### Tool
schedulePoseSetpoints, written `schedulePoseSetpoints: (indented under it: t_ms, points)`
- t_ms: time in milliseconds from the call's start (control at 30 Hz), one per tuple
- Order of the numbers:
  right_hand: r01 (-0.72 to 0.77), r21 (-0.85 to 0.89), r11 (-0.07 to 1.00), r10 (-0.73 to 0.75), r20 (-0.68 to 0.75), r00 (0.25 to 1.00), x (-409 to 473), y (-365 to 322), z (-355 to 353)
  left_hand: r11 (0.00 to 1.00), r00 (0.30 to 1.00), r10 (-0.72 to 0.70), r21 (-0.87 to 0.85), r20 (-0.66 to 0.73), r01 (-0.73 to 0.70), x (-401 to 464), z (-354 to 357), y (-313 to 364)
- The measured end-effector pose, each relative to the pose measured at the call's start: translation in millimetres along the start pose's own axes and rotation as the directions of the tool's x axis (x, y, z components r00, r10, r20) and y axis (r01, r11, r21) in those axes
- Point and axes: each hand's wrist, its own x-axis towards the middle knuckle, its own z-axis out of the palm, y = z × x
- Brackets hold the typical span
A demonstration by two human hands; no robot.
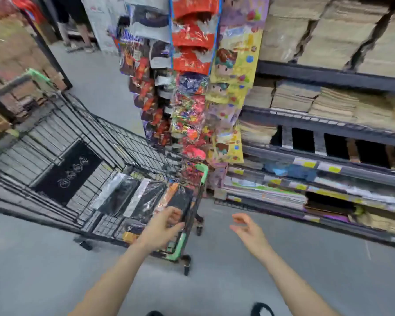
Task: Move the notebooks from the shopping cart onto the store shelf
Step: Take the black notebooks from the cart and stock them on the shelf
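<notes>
The notebooks (144,197) lay in the near right corner of the shopping cart (62,133), a black wire basket with green plastic corners. They were flat dark packs wrapped in shiny clear film, so they would probably be slippery, stiff enough to lift by one edge, and not heavy singly. A grip across the short edge, thumb above and fingers below, seemed safest. The left hand (162,226) hovered just over the nearest pack, fingers loosely curled, holding nothing. The right hand (246,226) was beside the cart, relaxed and empty. The store shelf (328,131), dark metal boards, stood to the right.
</notes>
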Motion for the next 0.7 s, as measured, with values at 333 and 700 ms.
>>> schedulePoseSetpoints:
  t_ms: [333, 700]
  points:
    - [-0.008, 0.06, 0.998, 0.003, 0.09, 0.996, 11, -86, 172, 0.99, 0.992, -0.111, -0.089, -0.067, 0.105, -29, -143, -117]
    - [-0.133, 0.015, 0.991, 0.132, 0.068, 0.989, 101, -102, 246, 0.964, 0.969, -0.247, -0.103, -0.005, 0.246, 68, -212, -194]
